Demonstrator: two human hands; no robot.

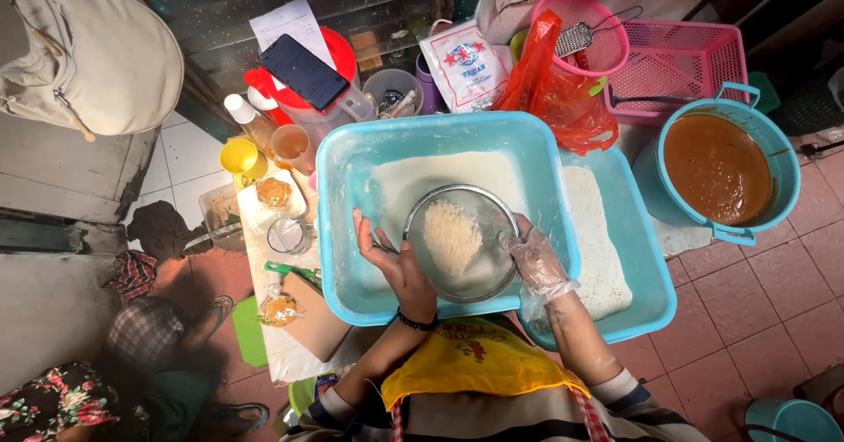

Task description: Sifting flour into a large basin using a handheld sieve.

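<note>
A round metal sieve [461,242] with pale flour lumps in it hangs over a light blue tub [338,257] that holds white flour. My left hand [397,266] is bare, its fingers spread and its palm against the sieve's left rim. My right hand [534,259], in a thin clear plastic glove, grips the sieve's right rim. A second blue tub [652,275] with a slab of white flour lies under the first one, to its right. I wear a yellow apron [475,363].
A blue bucket [787,170] of brown sauce stands at the right on the tiled floor. Behind the tubs are a pink basket [677,60], an orange bag [554,90], a flour packet [464,62], a phone [303,71], cups and a yellow mug [241,159]. Another person [105,380] crouches at lower left.
</note>
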